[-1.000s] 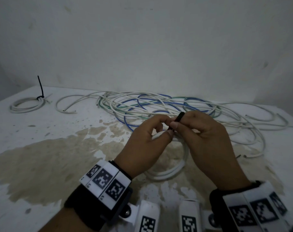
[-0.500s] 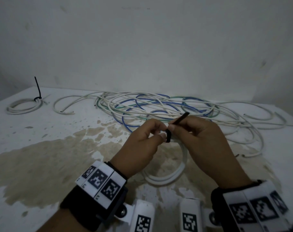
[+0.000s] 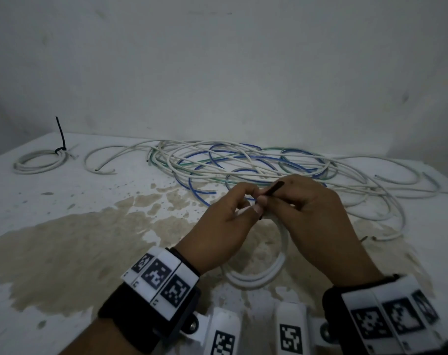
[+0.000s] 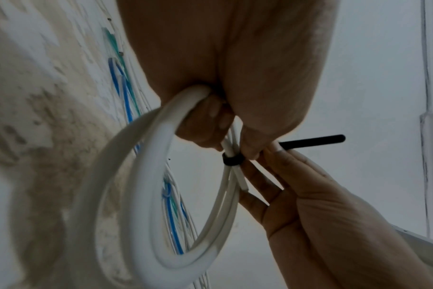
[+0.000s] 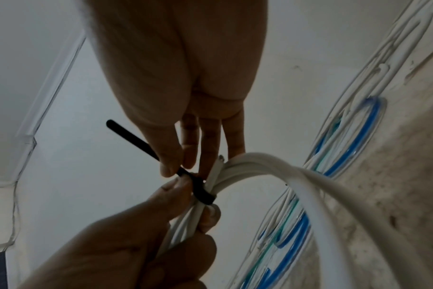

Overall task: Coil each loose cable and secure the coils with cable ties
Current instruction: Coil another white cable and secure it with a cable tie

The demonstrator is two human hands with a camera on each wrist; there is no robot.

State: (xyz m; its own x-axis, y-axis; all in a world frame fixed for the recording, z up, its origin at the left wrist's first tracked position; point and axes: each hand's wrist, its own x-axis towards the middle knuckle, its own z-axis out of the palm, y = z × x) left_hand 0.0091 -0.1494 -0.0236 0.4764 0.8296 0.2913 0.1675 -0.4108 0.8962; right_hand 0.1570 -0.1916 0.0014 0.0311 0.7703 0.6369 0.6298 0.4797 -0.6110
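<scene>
Centre frame: left hand (image 3: 224,221) pinches one white coil (image 3: 258,275); right hand (image 3: 310,211) pinches its black tie (image 5: 201,188). Second tied coil (image 3: 38,162) upper left.

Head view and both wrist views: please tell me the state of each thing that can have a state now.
white coil: coiled, held up by both hands.
black cable tie: looped around the white coil, tail sticking out.
left hand: grips the coil beside the tie.
right hand: pinches the tie's tail.
far coil: already tied, lying on the table.
loose cables: uncoiled, tangled.
</scene>
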